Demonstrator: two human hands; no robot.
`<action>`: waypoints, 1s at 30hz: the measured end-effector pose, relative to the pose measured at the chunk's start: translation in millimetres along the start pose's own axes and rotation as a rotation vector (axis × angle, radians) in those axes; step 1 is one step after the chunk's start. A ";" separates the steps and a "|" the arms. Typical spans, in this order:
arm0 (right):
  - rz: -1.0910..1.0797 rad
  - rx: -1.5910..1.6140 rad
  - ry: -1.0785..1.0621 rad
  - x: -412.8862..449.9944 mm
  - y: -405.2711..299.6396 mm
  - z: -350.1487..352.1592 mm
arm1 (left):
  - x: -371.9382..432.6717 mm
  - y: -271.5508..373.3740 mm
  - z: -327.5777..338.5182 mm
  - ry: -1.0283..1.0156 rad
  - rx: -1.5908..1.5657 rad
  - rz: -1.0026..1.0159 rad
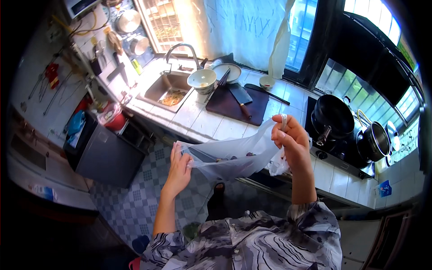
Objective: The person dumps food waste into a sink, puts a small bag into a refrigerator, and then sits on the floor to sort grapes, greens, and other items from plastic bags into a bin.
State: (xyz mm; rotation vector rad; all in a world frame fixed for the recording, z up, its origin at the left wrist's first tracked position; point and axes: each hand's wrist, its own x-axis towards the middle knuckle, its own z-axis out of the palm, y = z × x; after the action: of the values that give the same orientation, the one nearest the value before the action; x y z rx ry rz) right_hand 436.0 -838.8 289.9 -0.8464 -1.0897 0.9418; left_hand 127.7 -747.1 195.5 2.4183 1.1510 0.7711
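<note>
A thin translucent plastic bag (233,162) is stretched between my two hands, above the floor in front of the counter. My left hand (180,167) pinches its left edge. On the other side my right hand (290,136) grips the twisted upper end, held higher than the left. Several small dark purplish pieces (249,154) lie inside the bag; the plastic blurs what they are. A second crumpled white plastic bag (280,163) hangs below my right hand; I cannot tell whether it is held too.
On the tiled counter lies a dark cutting board (222,104) with a cleaver (241,94). Left of it are a bowl (201,81) and a sink (158,89) holding food scraps. A wok (334,114) and a pot (374,141) stand on the gas stove at right.
</note>
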 end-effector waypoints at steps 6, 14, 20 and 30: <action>0.131 -0.022 0.226 57.7 38.7 -3.5 | 110.3 -68.2 9.5 -0.102 -0.052 0.141; 0.152 -0.125 0.397 82.8 83.9 -4.8 | 187.5 -102.9 18.0 -0.303 -0.052 0.267; 0.175 -0.098 0.452 70.7 95.0 -14.1 | 185.2 -96.9 27.1 -0.413 -0.127 0.221; 0.321 -0.353 0.480 75.8 97.7 -17.1 | 184.3 -89.2 34.6 -0.339 -0.427 -0.014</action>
State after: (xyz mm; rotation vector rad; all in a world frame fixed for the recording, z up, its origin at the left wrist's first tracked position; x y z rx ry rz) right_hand 447.0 -734.5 222.3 -1.4856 -0.7172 0.7553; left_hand 191.4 -550.0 180.9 2.0763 0.7779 0.5107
